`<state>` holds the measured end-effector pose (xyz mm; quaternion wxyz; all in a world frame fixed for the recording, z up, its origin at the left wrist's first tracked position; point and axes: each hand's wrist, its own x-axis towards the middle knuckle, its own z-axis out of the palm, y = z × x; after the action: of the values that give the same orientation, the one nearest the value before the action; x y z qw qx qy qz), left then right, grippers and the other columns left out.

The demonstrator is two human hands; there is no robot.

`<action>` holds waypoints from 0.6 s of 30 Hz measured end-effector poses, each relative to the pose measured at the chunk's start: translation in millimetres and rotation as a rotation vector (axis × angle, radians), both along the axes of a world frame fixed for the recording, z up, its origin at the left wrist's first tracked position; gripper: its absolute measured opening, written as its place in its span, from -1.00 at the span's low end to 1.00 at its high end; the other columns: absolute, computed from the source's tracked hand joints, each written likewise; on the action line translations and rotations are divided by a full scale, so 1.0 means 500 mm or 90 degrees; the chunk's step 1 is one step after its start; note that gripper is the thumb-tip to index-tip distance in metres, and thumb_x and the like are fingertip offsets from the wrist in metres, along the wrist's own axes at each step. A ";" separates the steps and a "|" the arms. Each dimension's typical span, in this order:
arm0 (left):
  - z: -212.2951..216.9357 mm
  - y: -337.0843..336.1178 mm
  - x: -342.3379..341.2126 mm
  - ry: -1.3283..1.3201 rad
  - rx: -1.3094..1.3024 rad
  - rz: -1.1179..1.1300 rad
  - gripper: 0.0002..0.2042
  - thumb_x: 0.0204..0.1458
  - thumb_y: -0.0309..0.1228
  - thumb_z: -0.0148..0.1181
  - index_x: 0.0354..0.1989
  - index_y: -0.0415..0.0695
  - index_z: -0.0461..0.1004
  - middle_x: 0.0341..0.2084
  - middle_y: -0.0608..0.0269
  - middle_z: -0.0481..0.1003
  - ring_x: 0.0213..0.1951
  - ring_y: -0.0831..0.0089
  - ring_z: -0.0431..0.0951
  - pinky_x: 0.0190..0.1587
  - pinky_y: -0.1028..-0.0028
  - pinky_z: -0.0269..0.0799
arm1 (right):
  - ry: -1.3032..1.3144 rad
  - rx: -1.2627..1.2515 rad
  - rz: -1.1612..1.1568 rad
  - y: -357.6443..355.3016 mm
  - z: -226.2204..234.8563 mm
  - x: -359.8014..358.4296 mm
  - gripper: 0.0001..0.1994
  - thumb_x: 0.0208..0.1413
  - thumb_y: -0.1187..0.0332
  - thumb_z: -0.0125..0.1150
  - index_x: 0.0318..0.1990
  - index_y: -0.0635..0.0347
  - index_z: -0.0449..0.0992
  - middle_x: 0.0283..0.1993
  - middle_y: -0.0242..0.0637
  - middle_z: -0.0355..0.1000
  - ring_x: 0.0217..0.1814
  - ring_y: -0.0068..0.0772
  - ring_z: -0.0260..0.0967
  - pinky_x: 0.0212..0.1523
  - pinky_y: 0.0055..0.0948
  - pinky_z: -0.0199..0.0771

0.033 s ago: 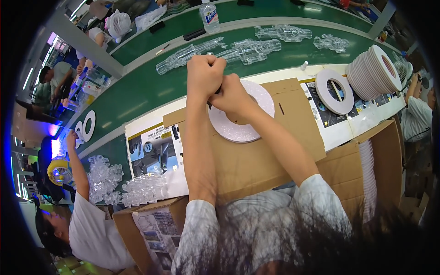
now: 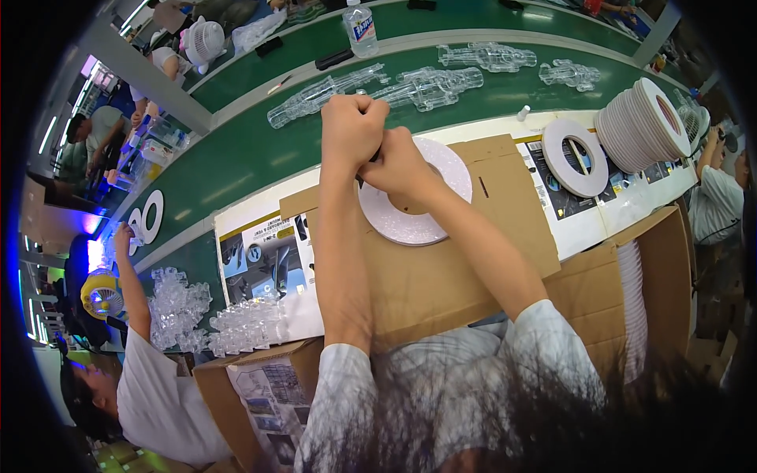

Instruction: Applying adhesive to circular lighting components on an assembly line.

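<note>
Both of my hands are closed and meet over the far left part of a brown cardboard sheet (image 2: 489,236). My left hand (image 2: 352,128) makes a fist, the farther of the two. Just to its right and nearer, my right hand (image 2: 400,167) is also closed. A small bit of something dark shows between them; the fingers hide its kind and which hand grips it. Under and beside my right hand lies a flat, speckled white ring (image 2: 426,225) on the cardboard. Clear plastic parts (image 2: 430,88) lie on the green surface just beyond my hands.
At right, another white ring (image 2: 553,167) lies beside a stack of rings (image 2: 631,134). A small white cap-like piece (image 2: 523,113) and a clear bottle (image 2: 361,33) stand farther off. Clear parts pile up (image 2: 244,325) at left, near a co-worker's arm (image 2: 136,288). An open carton (image 2: 587,296) stands near right.
</note>
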<state>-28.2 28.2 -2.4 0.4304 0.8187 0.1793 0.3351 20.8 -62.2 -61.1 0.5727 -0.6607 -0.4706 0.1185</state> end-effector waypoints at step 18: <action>0.021 -0.018 0.006 -0.004 0.013 -0.011 -0.72 -0.12 -0.43 0.09 -0.74 -0.33 0.25 -0.84 0.32 0.14 -0.68 0.59 0.11 -0.62 0.40 0.05 | -0.023 0.021 -0.028 -0.008 0.016 0.005 -0.87 -0.30 0.45 0.26 -0.67 0.34 0.46 -0.66 -0.05 0.44 -0.61 -0.09 0.44 -0.51 -0.33 0.41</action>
<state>-25.4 19.2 8.2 0.4256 0.8234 0.1679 0.3356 23.3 -65.9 -53.0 0.5772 -0.6634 -0.4682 0.0863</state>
